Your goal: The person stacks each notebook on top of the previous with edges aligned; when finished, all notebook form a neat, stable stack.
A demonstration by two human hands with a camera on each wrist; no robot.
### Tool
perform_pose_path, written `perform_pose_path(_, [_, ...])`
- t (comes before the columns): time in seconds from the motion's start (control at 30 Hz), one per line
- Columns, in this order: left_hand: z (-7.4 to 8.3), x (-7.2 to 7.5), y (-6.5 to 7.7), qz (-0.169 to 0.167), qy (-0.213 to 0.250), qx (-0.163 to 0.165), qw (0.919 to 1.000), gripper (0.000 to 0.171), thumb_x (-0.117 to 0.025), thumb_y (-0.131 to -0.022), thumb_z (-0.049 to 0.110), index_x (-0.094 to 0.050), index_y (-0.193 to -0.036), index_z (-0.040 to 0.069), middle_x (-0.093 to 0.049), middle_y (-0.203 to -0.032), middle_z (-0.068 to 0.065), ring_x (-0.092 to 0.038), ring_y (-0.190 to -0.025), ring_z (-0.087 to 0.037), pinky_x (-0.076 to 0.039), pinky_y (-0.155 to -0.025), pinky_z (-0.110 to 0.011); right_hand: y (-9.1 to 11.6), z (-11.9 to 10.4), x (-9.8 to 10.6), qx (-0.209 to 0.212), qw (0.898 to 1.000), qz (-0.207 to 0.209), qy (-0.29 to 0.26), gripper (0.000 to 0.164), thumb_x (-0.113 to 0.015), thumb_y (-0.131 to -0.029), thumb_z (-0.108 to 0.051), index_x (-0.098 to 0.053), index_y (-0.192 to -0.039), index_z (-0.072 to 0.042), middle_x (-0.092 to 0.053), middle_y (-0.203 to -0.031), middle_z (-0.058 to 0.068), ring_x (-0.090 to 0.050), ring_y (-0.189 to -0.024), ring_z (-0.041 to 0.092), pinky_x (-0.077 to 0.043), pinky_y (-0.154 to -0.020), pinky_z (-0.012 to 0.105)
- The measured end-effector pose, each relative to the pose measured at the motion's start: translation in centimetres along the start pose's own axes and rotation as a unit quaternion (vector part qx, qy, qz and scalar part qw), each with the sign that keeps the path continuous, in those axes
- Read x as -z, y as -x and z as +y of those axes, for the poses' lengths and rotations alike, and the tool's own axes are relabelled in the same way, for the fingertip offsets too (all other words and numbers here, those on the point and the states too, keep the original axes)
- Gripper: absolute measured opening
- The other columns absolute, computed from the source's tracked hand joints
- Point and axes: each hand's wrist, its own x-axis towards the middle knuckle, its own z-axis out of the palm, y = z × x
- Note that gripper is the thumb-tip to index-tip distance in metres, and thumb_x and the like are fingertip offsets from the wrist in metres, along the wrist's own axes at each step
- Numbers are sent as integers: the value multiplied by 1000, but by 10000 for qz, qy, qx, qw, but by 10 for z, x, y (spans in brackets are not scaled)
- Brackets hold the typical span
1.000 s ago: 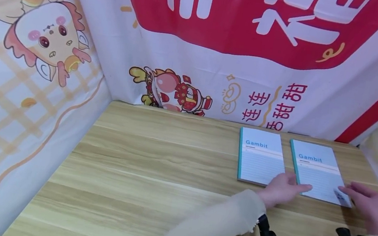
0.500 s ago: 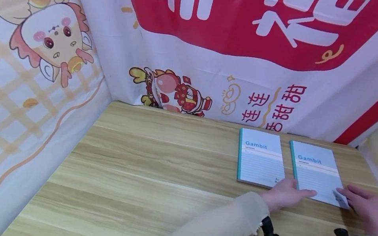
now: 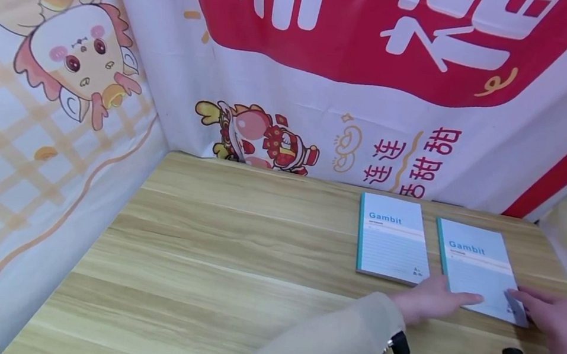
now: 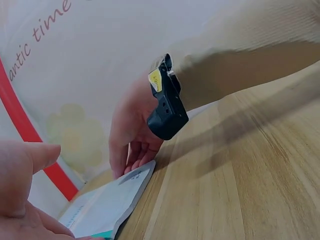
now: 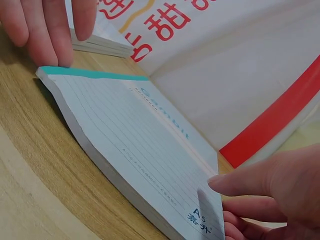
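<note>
A pale blue notebook [image 3: 478,268] with a teal spine and "Gambit" on its cover lies on the right of the table, between both hands. My right hand [image 3: 558,318] pinches its lower right edge, thumb on the cover and fingers curled at the side [image 5: 270,195]. My left hand [image 3: 431,298] is at the spine. Its straight fingers [image 5: 50,37] touch the teal edge in the right wrist view, while its thumb [image 4: 45,156] sticks out above the cover in the left wrist view. In the right wrist view the notebook [image 5: 125,120] bends slightly along its near edge, with shadow beneath.
A matching notebook [image 3: 393,236] lies just left of the held one, with layered page edges [image 5: 100,47] showing. The wooden table [image 3: 233,230] ends at a printed cloth backdrop [image 3: 342,101] behind, with cloth walls left and right. A black wrist camera [image 4: 167,105] sits on the right wrist.
The right notebook has slid a little toward me, both hands moving with it, so its top edge now lies lower than the other notebook's. The left notebook stays put.
</note>
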Motion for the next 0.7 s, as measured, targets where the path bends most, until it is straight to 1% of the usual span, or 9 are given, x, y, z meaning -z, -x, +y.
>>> perform_pose_path(0.1, [-1,1,3,-84,345,-291,9989,28,-63,-101,39,-67,-127,31,-65,-118,15,-59,-112,-5,-49,-99,-32,-6,7,1,-8,9999,-37,94,81,-59,-101,-51,-36,-150,9,-39,-144,39,-44,-109,46,-45,-73,38])
perform_pose_path(0.17, [-2,1,4,-28,341,-295,9990,27,-63,-101,38,-68,-125,28,-66,-110,15,-60,-104,-4,-51,-93,-29,-8,10,2,-72,9999,-75,114,81,-58,-101,-51,-36,-150,9,-39,-143,39,-44,-109,47,-45,-74,39])
perform_pose_path(0.23, [-2,0,4,37,335,-227,9992,26,-63,-101,38,-70,-122,26,-66,-100,12,-59,-92,-5,-51,-83,-28,-9,11,3,-144,9997,-123,155,81,-57,-102,-51,-35,-150,10,-38,-144,39,-44,-111,48,-46,-75,40])
perform_pose_path(0.3, [-2,-1,3,206,203,-49,9996,29,-65,-99,39,-69,-121,20,-64,-93,6,-56,-81,-9,-49,-74,-29,-8,12,3,-224,9995,-154,166,81,-57,-102,-51,-35,-150,11,-37,-144,40,-43,-112,48,-46,-77,42])
perform_pose_path(0.4, [-2,-4,2,471,129,184,9986,31,-69,-97,37,-69,-116,14,-59,-85,1,-51,-71,-14,-46,-64,-30,-5,10,3,-386,9991,-164,110,82,-58,-102,-51,-35,-149,12,-36,-144,40,-41,-113,49,-45,-80,44])
perform_pose_path(0.47, [-2,-7,2,584,257,151,9978,27,-71,-96,31,-69,-114,12,-61,-83,1,-54,-71,-12,-48,-64,-28,-2,8,3,-493,9986,-154,68,84,-58,-101,-53,-37,-148,13,-37,-142,40,-41,-113,48,-44,-79,44])
perform_pose_path(0.5, [-2,-8,2,618,387,103,9973,22,-71,-96,28,-69,-111,12,-62,-80,2,-55,-69,-11,-48,-62,-27,0,6,3,-511,9985,-160,61,86,-57,-101,-54,-37,-148,14,-38,-140,40,-41,-112,48,-44,-79,44])
perform_pose_path(0.6, [-2,-13,2,743,840,-58,9937,17,-71,-95,16,-70,-112,12,-67,-79,2,-63,-70,-9,-54,-65,-24,8,0,4,-445,9988,-219,38,92,-53,-100,-60,-35,-147,17,-41,-135,39,-42,-110,47,-44,-77,41])
perform_pose_path(0.7, [-2,-16,1,870,1158,-153,9893,27,-71,-94,7,-69,-121,10,-70,-82,0,-68,-73,-10,-58,-70,-24,15,-6,5,-389,9989,-265,-42,93,-49,-100,-61,-31,-148,17,-40,-136,39,-43,-110,46,-44,-75,39])
